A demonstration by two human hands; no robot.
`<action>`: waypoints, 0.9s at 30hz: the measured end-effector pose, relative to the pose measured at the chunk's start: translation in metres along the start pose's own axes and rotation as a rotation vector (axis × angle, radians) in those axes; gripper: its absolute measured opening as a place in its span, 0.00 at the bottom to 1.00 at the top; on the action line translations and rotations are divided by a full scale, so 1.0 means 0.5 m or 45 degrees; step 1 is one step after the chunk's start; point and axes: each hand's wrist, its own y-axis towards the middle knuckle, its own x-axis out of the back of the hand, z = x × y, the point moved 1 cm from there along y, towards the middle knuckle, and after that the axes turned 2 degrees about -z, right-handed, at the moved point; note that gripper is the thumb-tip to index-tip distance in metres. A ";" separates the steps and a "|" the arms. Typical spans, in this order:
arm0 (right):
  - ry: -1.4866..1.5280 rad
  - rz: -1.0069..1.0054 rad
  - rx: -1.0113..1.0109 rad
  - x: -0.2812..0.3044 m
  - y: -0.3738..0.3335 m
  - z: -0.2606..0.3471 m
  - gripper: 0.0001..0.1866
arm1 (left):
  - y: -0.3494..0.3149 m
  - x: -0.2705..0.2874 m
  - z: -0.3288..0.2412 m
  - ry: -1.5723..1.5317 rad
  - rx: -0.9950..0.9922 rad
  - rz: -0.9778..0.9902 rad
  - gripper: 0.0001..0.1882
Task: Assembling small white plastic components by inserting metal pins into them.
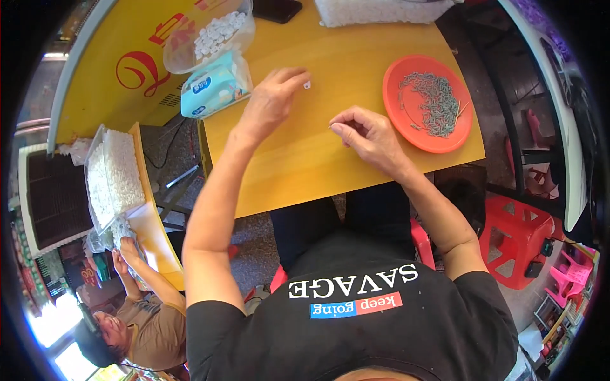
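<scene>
My left hand (272,101) is over the yellow table, its fingers pinched together. At their tips shows a small white plastic piece (307,84) with a dark spot. To its right, my right hand (370,136) is closed in a pinch between thumb and forefinger. Whatever it grips is too small to name. Beside that hand lies a round red plate (395,95), holding a heap of small grey nail-like pins (435,105). A clear plastic tub (181,58) of white round pieces (219,33) stands at the far left.
A blue tissue pack (213,89) sits by the tub, near the table's left edge. A dark phone (277,9) and a bag of white pieces (381,11) lie at the back. At left, another person works beside a clear bin (114,174). A red stool (518,238) stands at right.
</scene>
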 end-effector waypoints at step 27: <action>0.323 -0.282 0.016 -0.008 0.011 0.024 0.07 | -0.018 -0.017 -0.070 -1.365 1.072 0.068 0.10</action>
